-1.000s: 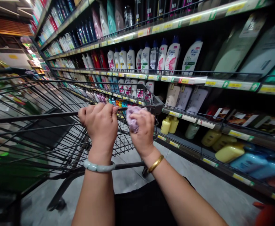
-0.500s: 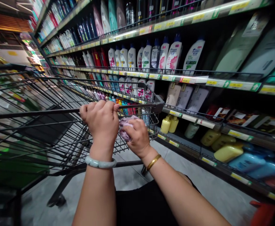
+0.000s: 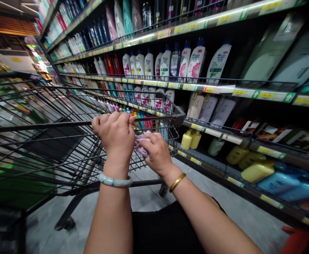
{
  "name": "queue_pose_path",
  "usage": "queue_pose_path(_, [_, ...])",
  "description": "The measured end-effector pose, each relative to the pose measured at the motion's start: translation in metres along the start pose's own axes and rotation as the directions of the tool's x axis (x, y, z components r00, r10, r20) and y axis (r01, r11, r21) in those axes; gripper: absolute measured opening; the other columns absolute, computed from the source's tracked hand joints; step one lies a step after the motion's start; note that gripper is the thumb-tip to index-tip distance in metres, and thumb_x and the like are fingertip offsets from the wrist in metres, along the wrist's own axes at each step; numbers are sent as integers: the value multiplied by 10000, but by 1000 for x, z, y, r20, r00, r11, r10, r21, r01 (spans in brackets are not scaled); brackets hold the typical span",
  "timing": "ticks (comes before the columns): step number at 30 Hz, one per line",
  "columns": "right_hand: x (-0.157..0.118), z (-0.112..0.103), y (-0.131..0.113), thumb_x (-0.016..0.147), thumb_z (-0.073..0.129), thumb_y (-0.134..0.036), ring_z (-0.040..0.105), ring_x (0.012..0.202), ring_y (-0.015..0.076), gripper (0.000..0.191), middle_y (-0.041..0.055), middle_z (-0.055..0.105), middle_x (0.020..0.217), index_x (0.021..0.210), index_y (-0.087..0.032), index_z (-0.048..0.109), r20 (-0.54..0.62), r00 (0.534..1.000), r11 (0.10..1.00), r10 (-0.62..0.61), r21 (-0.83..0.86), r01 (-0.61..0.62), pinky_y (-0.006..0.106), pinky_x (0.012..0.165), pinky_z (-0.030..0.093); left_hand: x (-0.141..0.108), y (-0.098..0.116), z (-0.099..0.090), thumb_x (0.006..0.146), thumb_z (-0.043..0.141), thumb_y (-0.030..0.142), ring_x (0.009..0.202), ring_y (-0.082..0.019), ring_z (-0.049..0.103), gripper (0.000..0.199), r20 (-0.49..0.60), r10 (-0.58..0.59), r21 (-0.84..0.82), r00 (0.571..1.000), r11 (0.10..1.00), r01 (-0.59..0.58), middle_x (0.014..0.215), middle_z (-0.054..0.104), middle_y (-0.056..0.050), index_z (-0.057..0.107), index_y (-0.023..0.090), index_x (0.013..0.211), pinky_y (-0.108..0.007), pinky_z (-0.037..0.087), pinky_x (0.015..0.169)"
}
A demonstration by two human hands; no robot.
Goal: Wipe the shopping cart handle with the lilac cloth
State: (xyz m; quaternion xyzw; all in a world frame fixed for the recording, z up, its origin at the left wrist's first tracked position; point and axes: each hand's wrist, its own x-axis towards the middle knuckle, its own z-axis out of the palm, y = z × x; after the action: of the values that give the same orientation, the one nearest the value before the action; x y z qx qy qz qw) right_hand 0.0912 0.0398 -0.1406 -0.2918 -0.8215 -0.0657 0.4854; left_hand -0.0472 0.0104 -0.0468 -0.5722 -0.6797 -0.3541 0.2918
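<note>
My left hand [image 3: 116, 135] is wrapped over the top bar of a black wire shopping cart [image 3: 51, 124], knuckles up. Just to its right and a little lower, my right hand [image 3: 157, 151] is closed on a crumpled pale purple cloth [image 3: 143, 143], pressed against or close to the cart's wire side. Whether the cloth touches the wires I cannot tell. A pale jade bangle [image 3: 115, 180] circles the left wrist, and a gold bracelet [image 3: 177, 182] the right. The cart's basket shows a dark flat panel [image 3: 52, 141] through its wires.
Store shelves [image 3: 210, 88] with shampoo bottles [image 3: 196, 61] run along the right side and into the distance. Yellow pump bottles [image 3: 186, 139] stand on a lower shelf. A cart wheel [image 3: 68, 224] rests on the grey tiled floor [image 3: 144, 201]. Something red [image 3: 298, 240] lies at the lower right.
My right hand with the cloth has shifted slightly down and to the right. The left hand keeps its grip on the bar. The view has moved a little.
</note>
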Motion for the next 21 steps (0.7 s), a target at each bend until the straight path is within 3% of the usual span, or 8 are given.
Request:
queue_pose_path(3, [6,-14,12,874,664,-101,515,1158,277,299,91,636,1232,1096,-275,763,-183,980,997,74,3,-75,456,1045,494,0,0,1,1024,439,452,934,-289,489,356,-9,-1,-12,1000,1000,1,871,659,-73,550,256,748,-491,268,979])
queue_pose_path(5, [7,-18,20,880,672,-123,506,1170,286,267,95,627,1239,1079,-274,767,-240,966,995,95,-7,-100,471,1063,481,-1,1,2,1028,430,459,941,-291,488,366,-17,4,-15,1000,1000,-4,871,657,-76,555,257,749,-494,268,982])
queue_pose_path(11, [-5,-12,26,779,641,-4,525,1124,272,370,80,672,1184,1011,-263,769,-47,995,996,83,-8,-84,420,977,516,0,2,4,1033,409,483,943,-297,486,390,-12,12,-19,1000,1000,-12,873,653,-83,577,263,758,-496,271,967])
queue_pose_path(13, [1,-18,28,778,642,-10,541,1109,266,348,71,671,1151,980,-267,762,-129,983,992,128,22,-126,425,978,516,2,3,5,1033,404,482,946,-301,483,392,-10,7,-13,1000,1000,-7,873,654,-85,577,265,756,-498,275,964])
queue_pose_path(17, [17,-32,39,830,659,-88,548,1152,286,262,75,638,1176,991,-276,745,-375,908,981,187,17,-195,480,1024,497,5,3,6,1021,431,462,909,-301,465,373,4,3,0,1000,1000,-3,862,658,-89,573,267,737,-501,286,931])
queue_pose_path(21, [-1,-15,46,769,638,-16,526,1171,292,356,76,635,1203,992,-269,753,-267,945,980,187,-9,-196,476,1031,498,9,6,8,1021,434,454,890,-293,465,366,1,7,17,1000,1000,-7,849,655,-84,570,266,738,-499,289,929])
